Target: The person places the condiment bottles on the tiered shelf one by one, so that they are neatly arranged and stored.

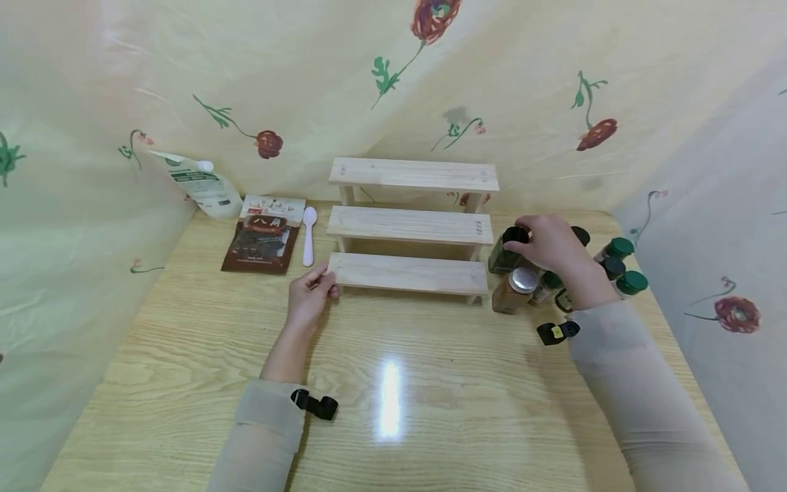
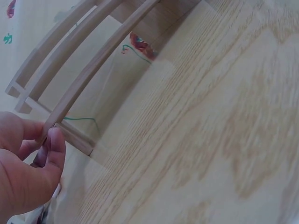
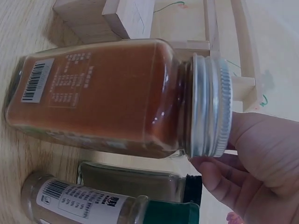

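A three-tier wooden shelf (image 1: 408, 273) stands at the back middle of the table. My left hand (image 1: 310, 297) pinches the left end of its lowest step, thumb and fingers on the board's edge in the left wrist view. To the right of the shelf, my right hand (image 1: 553, 247) grips the black lid of a dark glass jar (image 1: 504, 258) from above. Just in front of that jar is a reddish-brown spice jar (image 1: 510, 295) with a silver lid. In the right wrist view this spice jar (image 3: 107, 98) hides the tips of my right fingers.
Several spice bottles with green caps (image 1: 631, 283) and black caps stand at the right, partly behind my right wrist. Left of the shelf are a white spoon (image 1: 309, 236), a brown spice packet (image 1: 261, 239) and a white pouch (image 1: 205, 188) leaning on the flowered wall covering.
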A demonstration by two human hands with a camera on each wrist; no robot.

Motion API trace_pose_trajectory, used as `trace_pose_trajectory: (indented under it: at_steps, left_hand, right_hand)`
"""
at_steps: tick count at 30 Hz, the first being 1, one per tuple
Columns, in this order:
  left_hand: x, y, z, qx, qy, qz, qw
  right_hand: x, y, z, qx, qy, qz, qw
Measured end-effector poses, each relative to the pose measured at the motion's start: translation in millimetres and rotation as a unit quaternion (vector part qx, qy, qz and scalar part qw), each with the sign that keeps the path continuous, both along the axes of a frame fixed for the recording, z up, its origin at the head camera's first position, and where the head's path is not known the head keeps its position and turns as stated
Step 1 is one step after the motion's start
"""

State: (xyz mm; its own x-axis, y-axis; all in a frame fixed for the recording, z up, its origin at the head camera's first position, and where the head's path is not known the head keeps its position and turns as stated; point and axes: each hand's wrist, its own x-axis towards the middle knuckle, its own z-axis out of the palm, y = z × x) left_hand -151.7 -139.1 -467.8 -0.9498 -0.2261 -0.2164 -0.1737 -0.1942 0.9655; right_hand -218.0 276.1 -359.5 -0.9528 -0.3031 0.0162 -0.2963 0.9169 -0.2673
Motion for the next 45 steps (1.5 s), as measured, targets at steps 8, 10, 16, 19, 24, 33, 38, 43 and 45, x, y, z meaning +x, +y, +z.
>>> trace_pose_trajectory:
  at_steps: [8, 10, 16, 19, 24, 33, 38, 43, 45]
  left_hand:
    - [0.2, 2.5, -0.5, 0.004, -0.005, 0.008, 1.0]
    - [0.3, 2.8, -0.9, 0.006, -0.004, 0.007, 1.0]
    - [2.1, 3.3, -2.3, 0.006, 0.001, 0.003, 1.0]
    - [2.5, 3.0, -3.2, 0.007, 0.003, 0.003, 1.0]
    - [2.4, 2.0, -2.7, 0.015, 0.01, 0.007, 0.9998]
    - [2.2, 2.0, -1.1, 0.013, 0.005, 0.008, 0.9999]
    - [2.2, 2.4, -2.3, 0.014, 0.007, 0.006, 0.9999]
    - [1.4, 2.4, -3.6, 0.023, 0.009, 0.01, 0.9996]
    - [1.1, 2.4, -3.8, 0.024, 0.011, 0.011, 0.9996]
  right_hand:
    - [-5.2, -4.3, 4.0, 0.015, -0.037, -0.008, 0.9991]
    - [-6.7, -6.0, 4.4, 0.023, -0.039, -0.003, 0.999]
    - [-6.1, -4.7, 1.8, 0.008, -0.035, 0.001, 0.9993]
    - [-2.0, -0.1, 4.2, -0.036, -0.028, -0.017, 0.9988]
    - [4.9, 7.9, 17.1, -0.109, 0.02, -0.035, 0.9932]
    - [18.2, 11.9, 51.5, -0.176, 0.091, -0.067, 0.9779]
    - [21.5, 7.6, 63.5, -0.229, 0.132, -0.071, 0.9617]
    - [20.4, -3.1, 69.7, -0.288, 0.144, -0.067, 0.9445]
    - [18.3, -8.1, 71.0, -0.307, 0.146, -0.064, 0.9383]
